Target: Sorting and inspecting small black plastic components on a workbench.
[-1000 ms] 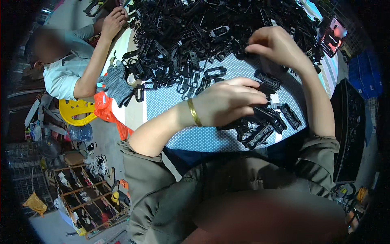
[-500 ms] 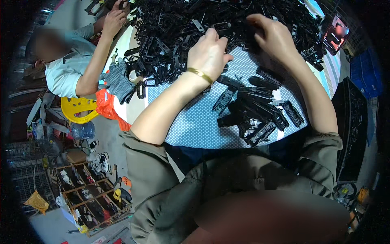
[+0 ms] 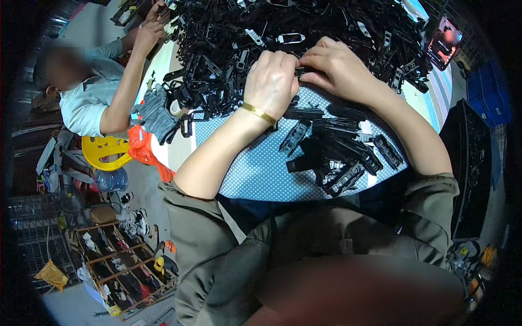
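Observation:
My left hand (image 3: 272, 81), with a gold band at its wrist, is closed with its fingers curled down at the near edge of a big heap of black plastic parts (image 3: 217, 65). Against it comes my right hand (image 3: 340, 68), its thumb and fingers pinched together. Between the two sets of fingertips a small black plastic part (image 3: 305, 69) shows; most of it is hidden by the fingers. Closer to me, a smaller pile of long black plastic pieces (image 3: 337, 141) lies on the blue dotted table cover (image 3: 244, 168).
At the left a person (image 3: 81, 92) handles black pieces at the table's edge. Grey gloves (image 3: 157, 117), a tape roll (image 3: 175, 108) and a red plastic bag (image 3: 142, 144) lie nearby. A lit phone (image 3: 445, 43) stands at the far right. A yellow stool (image 3: 103, 152) is beside the table.
My right hand has moved left and nearer from over the heap to meet my left hand. The left hand has shifted slightly left and nearer. A black part now shows between them.

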Motion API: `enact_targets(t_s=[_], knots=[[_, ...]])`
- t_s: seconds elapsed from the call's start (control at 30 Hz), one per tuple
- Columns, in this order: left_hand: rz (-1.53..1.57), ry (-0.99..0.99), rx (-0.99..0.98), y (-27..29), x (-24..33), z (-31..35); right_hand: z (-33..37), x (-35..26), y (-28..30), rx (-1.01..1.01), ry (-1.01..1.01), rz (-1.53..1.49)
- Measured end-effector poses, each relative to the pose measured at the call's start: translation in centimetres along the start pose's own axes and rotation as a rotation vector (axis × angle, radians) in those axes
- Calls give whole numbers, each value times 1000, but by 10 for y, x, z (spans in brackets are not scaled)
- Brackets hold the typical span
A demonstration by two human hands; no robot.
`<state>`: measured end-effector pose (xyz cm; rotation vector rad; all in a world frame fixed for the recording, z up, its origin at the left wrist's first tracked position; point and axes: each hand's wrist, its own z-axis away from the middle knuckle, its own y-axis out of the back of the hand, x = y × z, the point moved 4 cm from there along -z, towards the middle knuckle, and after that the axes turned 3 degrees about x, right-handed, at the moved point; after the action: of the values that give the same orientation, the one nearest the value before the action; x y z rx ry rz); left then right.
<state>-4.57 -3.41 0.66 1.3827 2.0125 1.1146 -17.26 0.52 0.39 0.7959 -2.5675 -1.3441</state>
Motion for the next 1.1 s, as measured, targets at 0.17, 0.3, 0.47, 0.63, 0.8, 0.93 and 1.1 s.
enact_targets(t_s=[0.17, 0.3, 0.47, 0.63, 0.8, 0.93, 1.1], knots=[[365, 102, 159, 20, 1, 0, 0, 9, 12, 122, -183, -338], [1577, 736, -135, 7, -19, 7, -4, 0, 27, 277, -1, -192], [2060, 966, -337, -2, -20, 15, -4, -15, 30, 354, 208, -59], [1782, 946, -225, 3, -19, 13, -4, -21, 33, 347, 328, 103], [1713, 1008, -333, 3, -25, 16, -3, -35, 33, 286, 504, 205], [1855, 1012, -492, 4, -29, 16, 2, -37, 35, 318, 568, 173], [2080, 1010, -573, -2, -25, 18, 3, -40, 41, 321, 600, 139]])
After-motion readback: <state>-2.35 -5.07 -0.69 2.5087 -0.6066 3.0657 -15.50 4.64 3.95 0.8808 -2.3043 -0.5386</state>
